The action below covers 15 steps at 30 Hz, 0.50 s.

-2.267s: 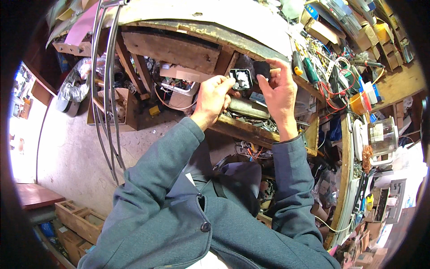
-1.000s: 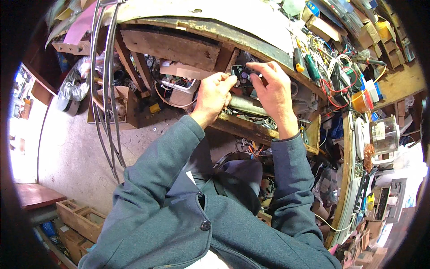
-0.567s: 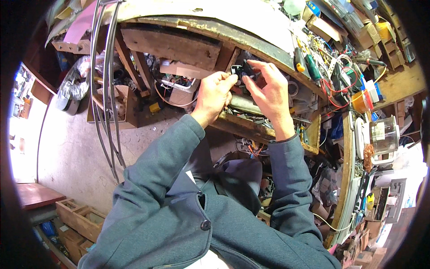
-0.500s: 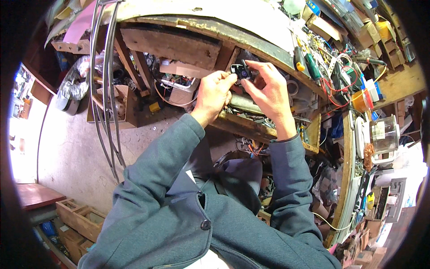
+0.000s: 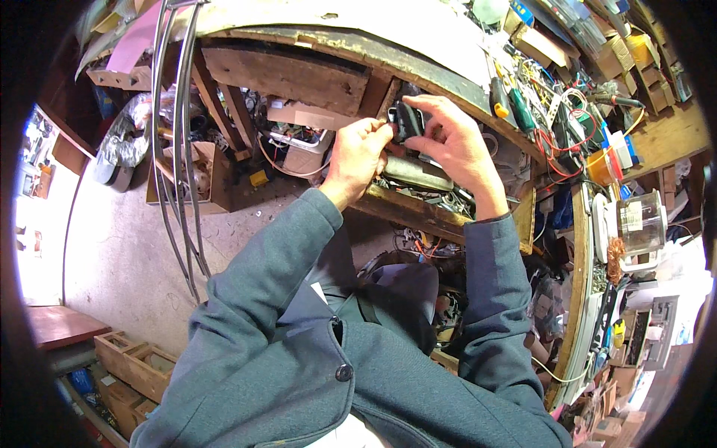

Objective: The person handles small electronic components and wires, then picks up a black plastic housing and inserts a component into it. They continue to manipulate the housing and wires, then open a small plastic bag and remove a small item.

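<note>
floor: bare grey concrete [image 5: 112, 246] | furniture: worn wooden workbench [image 5: 351, 45] — cluttered; wooden crates [image 5: 134, 366] lower left | light: bright daylight — from the left edge

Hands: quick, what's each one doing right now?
Left hand: closed, pinching the small black device.
Right hand: fingers curled around the same small black device.

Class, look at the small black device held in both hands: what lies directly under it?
Under the small black device sits an open wooden drawer holding a grey metal cylinder and loose hardware. The left hand and right hand cover the rest.
</note>
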Each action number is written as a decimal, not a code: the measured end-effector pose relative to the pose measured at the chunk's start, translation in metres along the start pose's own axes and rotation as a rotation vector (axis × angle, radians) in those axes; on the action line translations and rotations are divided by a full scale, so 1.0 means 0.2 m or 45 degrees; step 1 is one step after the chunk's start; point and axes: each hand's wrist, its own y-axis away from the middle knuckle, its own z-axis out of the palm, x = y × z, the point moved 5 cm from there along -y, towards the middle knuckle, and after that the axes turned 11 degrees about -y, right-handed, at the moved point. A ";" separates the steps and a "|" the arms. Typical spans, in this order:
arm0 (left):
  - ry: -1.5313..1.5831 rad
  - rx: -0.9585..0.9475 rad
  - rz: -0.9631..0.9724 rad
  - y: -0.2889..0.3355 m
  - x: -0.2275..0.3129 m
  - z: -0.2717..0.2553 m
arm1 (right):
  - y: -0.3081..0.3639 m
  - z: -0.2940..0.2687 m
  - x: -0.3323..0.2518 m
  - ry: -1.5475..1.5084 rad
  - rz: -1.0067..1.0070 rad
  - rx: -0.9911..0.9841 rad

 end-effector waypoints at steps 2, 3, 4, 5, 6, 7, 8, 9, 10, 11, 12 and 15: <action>-0.022 0.018 0.006 0.00 0.00 0.00 | 0.00 -0.03 0.01 -0.025 -0.035 0.084; -0.034 0.023 0.008 0.00 0.00 0.00 | 0.01 -0.06 0.02 -0.064 -0.043 0.164; -0.030 0.023 -0.001 0.00 0.00 0.00 | 0.01 -0.09 0.05 -0.041 -0.074 0.217; -0.026 0.023 -0.009 0.00 0.00 0.00 | 0.02 -0.11 0.08 0.011 -0.061 0.272; -0.021 0.023 -0.016 0.00 0.00 0.00 | 0.02 -0.13 0.09 0.063 -0.048 0.327; -0.021 0.019 -0.011 0.00 0.00 0.00 | 0.02 -0.16 0.09 0.089 -0.027 0.372; -0.021 0.014 -0.005 0.00 0.00 0.00 | 0.00 -0.18 0.08 0.109 -0.084 0.418; -0.023 0.008 0.000 0.00 0.00 0.00 | -0.02 -0.20 0.04 0.300 -0.120 0.444; -0.018 0.007 -0.010 0.00 0.00 0.00 | -0.04 -0.21 0.00 0.492 -0.156 0.468; -0.013 0.005 -0.019 0.00 0.00 0.00 | -0.07 -0.23 -0.01 0.611 -0.158 0.505; -0.010 0.010 -0.024 0.00 0.00 0.00 | -0.12 -0.25 -0.01 0.726 -0.165 0.539; -0.039 0.004 -0.006 0.00 0.01 0.00 | -0.22 -0.32 0.09 0.971 -0.078 0.549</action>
